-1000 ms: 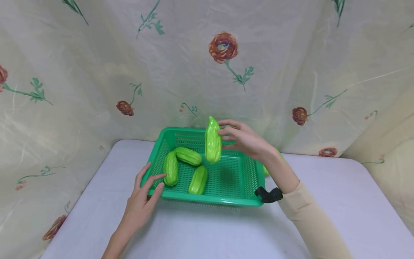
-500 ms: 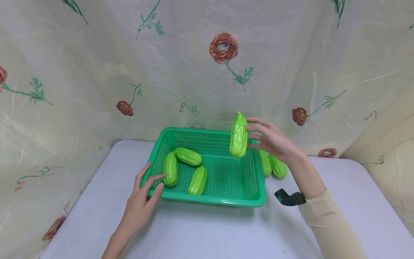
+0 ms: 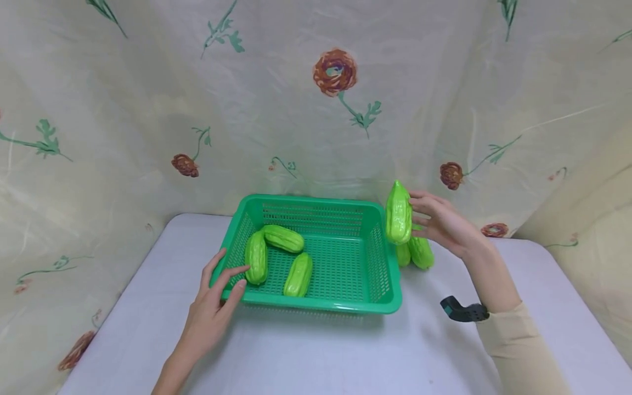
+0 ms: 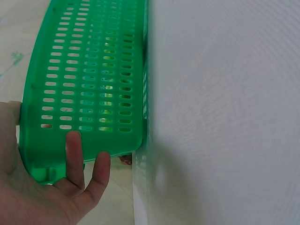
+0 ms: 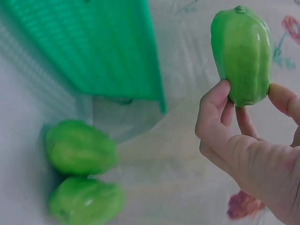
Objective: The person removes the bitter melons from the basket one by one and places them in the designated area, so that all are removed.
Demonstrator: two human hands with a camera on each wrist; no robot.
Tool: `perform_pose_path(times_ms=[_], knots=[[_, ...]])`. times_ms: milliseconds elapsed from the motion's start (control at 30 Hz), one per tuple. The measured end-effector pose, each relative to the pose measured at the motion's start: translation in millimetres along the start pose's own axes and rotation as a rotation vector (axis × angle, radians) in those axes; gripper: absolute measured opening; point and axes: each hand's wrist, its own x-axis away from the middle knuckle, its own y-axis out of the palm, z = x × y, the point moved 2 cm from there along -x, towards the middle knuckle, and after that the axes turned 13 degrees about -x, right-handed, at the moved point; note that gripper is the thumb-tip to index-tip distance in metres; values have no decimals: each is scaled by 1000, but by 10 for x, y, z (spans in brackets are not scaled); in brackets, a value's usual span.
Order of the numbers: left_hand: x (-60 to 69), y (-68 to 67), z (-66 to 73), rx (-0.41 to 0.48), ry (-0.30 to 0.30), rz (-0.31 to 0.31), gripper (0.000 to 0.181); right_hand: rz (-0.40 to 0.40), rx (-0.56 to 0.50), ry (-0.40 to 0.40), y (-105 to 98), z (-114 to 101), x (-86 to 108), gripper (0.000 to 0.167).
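My right hand point(image 3: 446, 222) pinches a glossy green bitter melon point(image 3: 398, 215) between fingers and thumb. It is upright, pointed end up, above the basket's right rim. Two more bitter melons point(image 5: 80, 147) lie side by side on the table just outside that wall, partly covered by the held one in the head view. My left hand point(image 3: 212, 307) grips the front left corner of the green plastic basket point(image 3: 326, 305), with fingertips point(image 4: 74, 147) against its outer wall. Inside the basket are three bitter melons: one at the left wall point(image 3: 257, 258), one behind it point(image 3: 283, 238), one near the front point(image 3: 298, 274).
The basket stands on a white-covered table point(image 3: 296, 351). A flower-patterned curtain point(image 3: 276, 109) hangs close behind and at both sides. A black strap-like piece point(image 3: 464, 310) sits at my right wrist, by the beige sleeve point(image 3: 518, 345).
My right hand has carried the bitter melon rightward from above the basket's middle to its right rim. The left hand and the basket have stayed in place. The head view has shifted slightly.
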Motion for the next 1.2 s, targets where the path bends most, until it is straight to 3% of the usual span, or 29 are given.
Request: perform_pose_path(times_ms=[133,333,600,900,1200], knots=[[6,1,-6,-1,1,3,33,14,-8,31,-178,90,8,67],[10,6,-13,1,-3,0,33,50,11,66,-456,205,22,36],[11,-11,-16,-1,-9,-5,33,131,-78,107,-750,290,82,19],[3,4,-21,-2,-9,-3,33,214,-138,203,-1075,452,82,20],[-2,3,-6,1,-7,-7,33,258,-95,253,-1296,601,81,21]])
